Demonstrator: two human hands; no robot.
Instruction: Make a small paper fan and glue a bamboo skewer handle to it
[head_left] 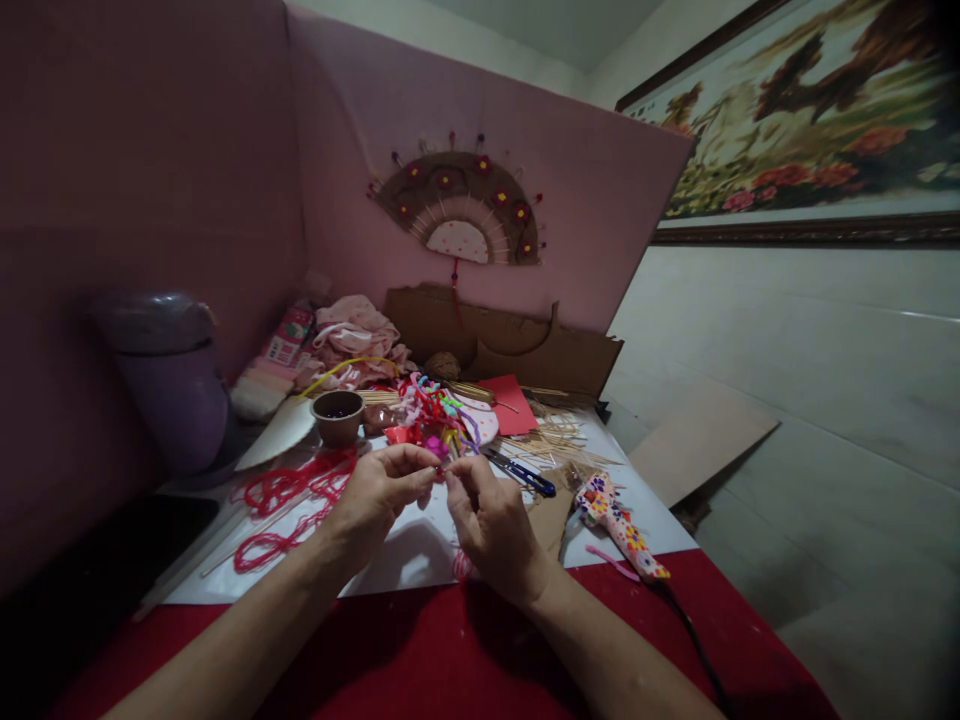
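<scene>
My left hand [379,495] and my right hand [491,525] meet over a white sheet [409,550] on a red table [420,660]. Both pinch a small pink-red piece [440,470] between thumb and fingertips; what it is I cannot make out. Right behind the fingertips lies a pile of coloured ribbons and pipe cleaners [435,410]. Loose red yarn [289,505] lies in loops to the left of my left hand. Blue-handled scissors [525,472] lie just right of my right hand.
A flowered glue gun [619,520] with a black cord lies at the right. A small brown bowl [337,415], bamboo sticks [551,435], red paper [514,400], cardboard [525,340], pink cloth [352,335] and a purple container [169,375] stand behind. A decorated fan [461,205] hangs on the pink wall.
</scene>
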